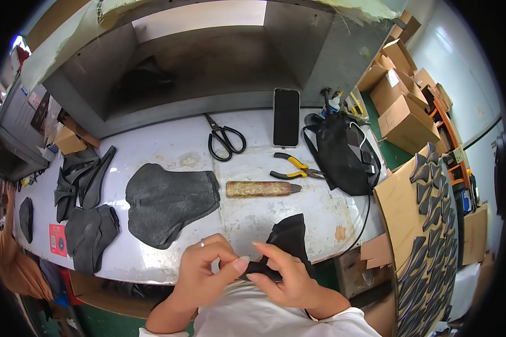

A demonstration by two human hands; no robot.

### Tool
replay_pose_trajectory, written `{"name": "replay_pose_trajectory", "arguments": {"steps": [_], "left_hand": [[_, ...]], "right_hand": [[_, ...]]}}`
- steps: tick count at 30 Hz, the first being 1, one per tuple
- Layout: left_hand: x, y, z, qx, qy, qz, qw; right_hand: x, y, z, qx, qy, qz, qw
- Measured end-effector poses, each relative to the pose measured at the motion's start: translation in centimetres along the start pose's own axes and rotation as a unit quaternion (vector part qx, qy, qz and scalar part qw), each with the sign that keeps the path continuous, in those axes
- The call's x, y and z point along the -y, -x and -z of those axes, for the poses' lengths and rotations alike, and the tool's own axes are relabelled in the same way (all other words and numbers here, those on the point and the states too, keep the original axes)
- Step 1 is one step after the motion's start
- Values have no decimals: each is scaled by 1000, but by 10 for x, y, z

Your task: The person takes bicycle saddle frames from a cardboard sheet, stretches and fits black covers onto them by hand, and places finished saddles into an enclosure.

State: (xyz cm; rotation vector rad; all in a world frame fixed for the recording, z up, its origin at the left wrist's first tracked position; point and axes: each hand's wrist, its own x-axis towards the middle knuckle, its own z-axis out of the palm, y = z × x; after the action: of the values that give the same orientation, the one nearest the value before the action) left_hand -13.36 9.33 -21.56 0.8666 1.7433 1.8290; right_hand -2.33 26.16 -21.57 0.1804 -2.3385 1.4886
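Near the table's front edge, both of my hands pinch a black, leather-like piece (290, 235). My left hand (209, 269) wears a ring and grips the piece's near-left end between thumb and fingers. My right hand (291, 276) closes on it just to the right, thumb below and fingers above. The rest of the piece spreads up and right onto the white table (247, 219). Beyond my left hand lies a stack of dark grey cut pieces (168, 203). A tape-wrapped tool with a short dark tip (258, 189) rests beyond the black piece.
Black-handled scissors (226, 141), yellow-and-black pliers (298, 167), a phone (287, 118) and a black bag (343, 151) lie farther back, before a grey metal box (208, 70). More dark pieces (93, 227) sit left. At right, a board (396, 210) carries several dark, shoe-sole-like parts.
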Motion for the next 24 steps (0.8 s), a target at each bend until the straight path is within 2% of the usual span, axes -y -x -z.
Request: {"name": "replay_pose_trajectory", "arguments": {"steps": [1,2,3,4,7,8,10,11,12,13,14,15,17,19,21,22,23,24], "left_hand": [[4,0,-3,-2,1,0,1000],[8,0,-7,11,201,102,974],[12,0,-10,24,391,197,899],[19,1,-8,56,455,243,855],[21,1,-8,84,501,255,822],[17,0,-9,83,502,254,822],[1,-6,-9,-16,343,197,918],[-1,-4,-9,-14,344,197,918],[-2,-1,-6,-8,207,123,971],[-4,1,-4,-2,66,46,997],[-10,3,-1,24,-71,11,997],[-9,3,-2,23,-69,12,997],[-8,3,-3,12,-242,-112,964],[-6,2,-6,-4,-223,-126,967],[1,5,-11,-20,-204,-141,969],[8,10,-14,-7,-60,-111,992],[14,12,-17,7,86,-78,993],[15,11,-27,-27,118,-113,986]], "right_hand": [[0,1,1,3,0,0,1000],[0,2,2,5,-27,-7,1000],[0,2,3,8,-53,-14,998],[-2,3,1,11,-53,-14,998],[-6,6,-4,-12,-73,32,997],[-6,7,-3,-24,-74,29,997],[-5,6,2,-37,-73,27,996],[-5,2,7,-3,-31,36,999],[-4,0,11,30,11,44,999],[-3,0,10,29,13,41,999],[-2,0,7,9,-3,21,1000],[-1,0,5,-9,-19,2,1000],[-1,3,4,-9,-34,-14,999],[-2,8,2,-12,-48,-30,998],[-7,13,-1,20,-170,-90,981],[3,10,0,30,-336,-188,923],[14,4,3,39,-488,-278,826],[17,-6,5,76,-563,-309,763]]}}
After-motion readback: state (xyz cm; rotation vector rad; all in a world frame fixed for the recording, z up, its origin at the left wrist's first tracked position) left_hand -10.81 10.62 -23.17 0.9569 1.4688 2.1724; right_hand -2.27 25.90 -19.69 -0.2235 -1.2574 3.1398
